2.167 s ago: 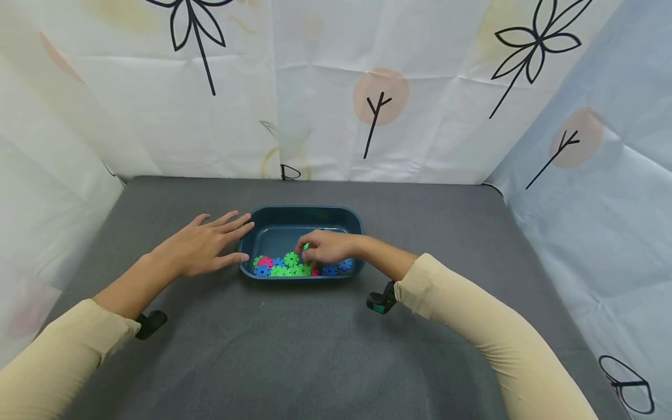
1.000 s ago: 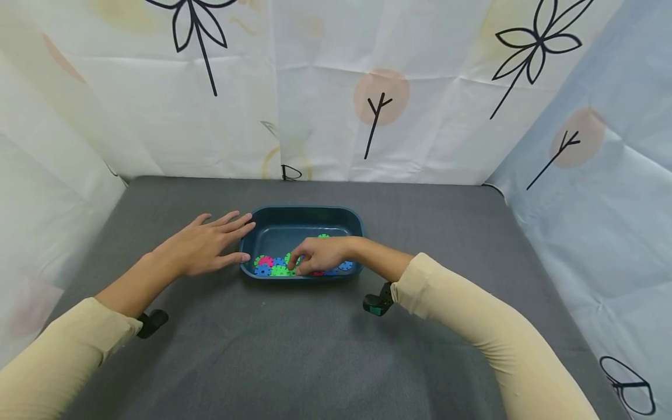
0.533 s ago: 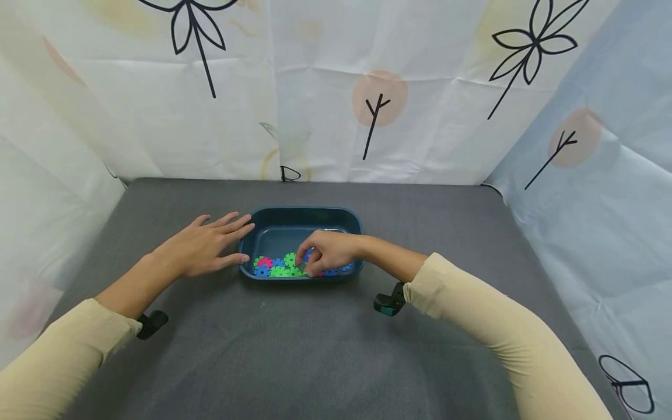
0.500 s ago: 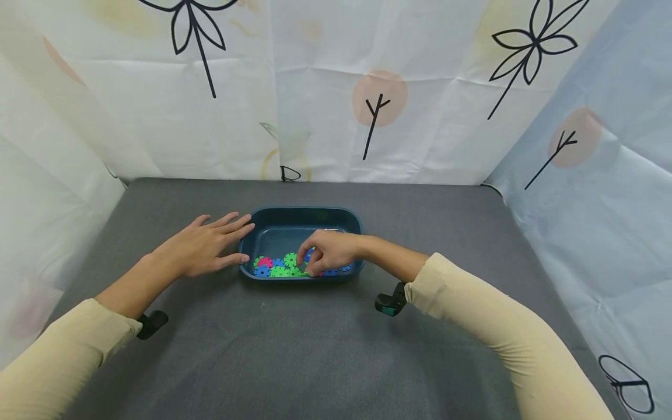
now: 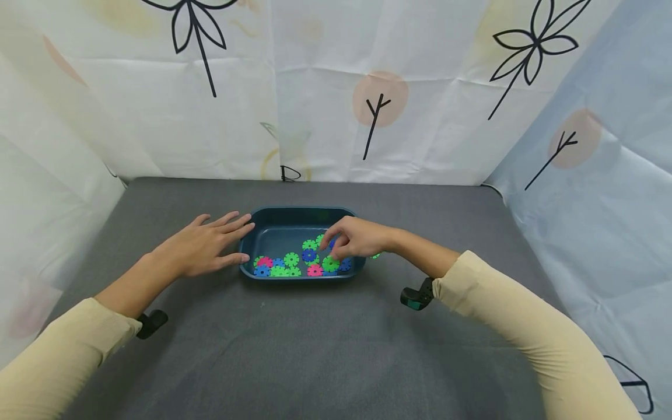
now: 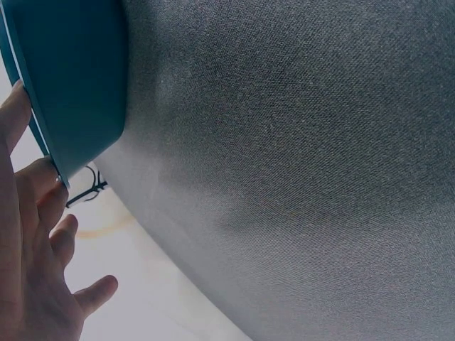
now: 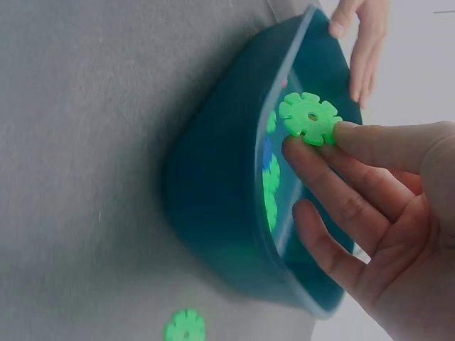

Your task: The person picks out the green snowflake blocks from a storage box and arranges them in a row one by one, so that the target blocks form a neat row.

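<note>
My right hand (image 5: 362, 236) is over the right part of a dark blue-green plastic basin (image 5: 301, 208). Between thumb and fingers it pinches a green notched disc (image 7: 311, 118), its flat face plain in the right wrist view; the other fingers are partly bent. Beneath lie several more notched discs, among them a pink disc (image 5: 315, 270), a blue disc (image 5: 309, 255) and a green disc (image 5: 291, 259). The right hand hides some of them. With fingers spread, my left hand (image 5: 212, 245) touches the basin's left rim (image 6: 44, 135) and holds no disc.
A loose green disc (image 7: 186, 327) lies on the grey cloth-covered table (image 5: 252, 350), just right of the basin and partly behind the right forearm in the head view. Printed white curtains (image 5: 315, 116) close off the back and sides.
The right hand has moved right and slightly away from the basin's near side, the green disc in its pinch now plainly visible. Discs it covered now show. The left hand has stayed put.
</note>
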Available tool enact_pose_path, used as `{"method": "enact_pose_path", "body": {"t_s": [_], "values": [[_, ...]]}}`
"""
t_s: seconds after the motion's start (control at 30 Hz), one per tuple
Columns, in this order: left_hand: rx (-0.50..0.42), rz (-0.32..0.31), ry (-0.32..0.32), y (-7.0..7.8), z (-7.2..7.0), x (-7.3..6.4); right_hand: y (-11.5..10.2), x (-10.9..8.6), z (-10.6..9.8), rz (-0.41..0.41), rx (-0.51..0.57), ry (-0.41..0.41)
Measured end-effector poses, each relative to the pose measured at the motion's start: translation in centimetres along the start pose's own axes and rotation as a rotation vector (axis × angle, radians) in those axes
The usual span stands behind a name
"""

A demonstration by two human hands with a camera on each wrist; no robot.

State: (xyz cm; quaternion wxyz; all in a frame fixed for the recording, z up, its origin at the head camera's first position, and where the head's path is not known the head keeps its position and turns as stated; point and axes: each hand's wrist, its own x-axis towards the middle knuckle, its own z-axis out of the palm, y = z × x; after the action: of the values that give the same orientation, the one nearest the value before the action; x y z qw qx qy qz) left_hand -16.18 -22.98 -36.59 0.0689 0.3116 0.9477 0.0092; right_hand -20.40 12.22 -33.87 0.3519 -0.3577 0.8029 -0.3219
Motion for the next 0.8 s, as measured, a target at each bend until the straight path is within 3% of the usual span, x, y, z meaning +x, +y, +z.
{"method": "enact_pose_path", "body": {"t_s": [0.53,0.8], "values": [[0.002,-0.004,-0.008,-0.1,0.2,-0.1,3.8,-4.8,-2.5,0.054,0.167,0.258],[0.002,-0.002,-0.007,-0.1,0.1,0.0,7.6,-7.2,-2.4,0.123,0.199,0.397]]}}
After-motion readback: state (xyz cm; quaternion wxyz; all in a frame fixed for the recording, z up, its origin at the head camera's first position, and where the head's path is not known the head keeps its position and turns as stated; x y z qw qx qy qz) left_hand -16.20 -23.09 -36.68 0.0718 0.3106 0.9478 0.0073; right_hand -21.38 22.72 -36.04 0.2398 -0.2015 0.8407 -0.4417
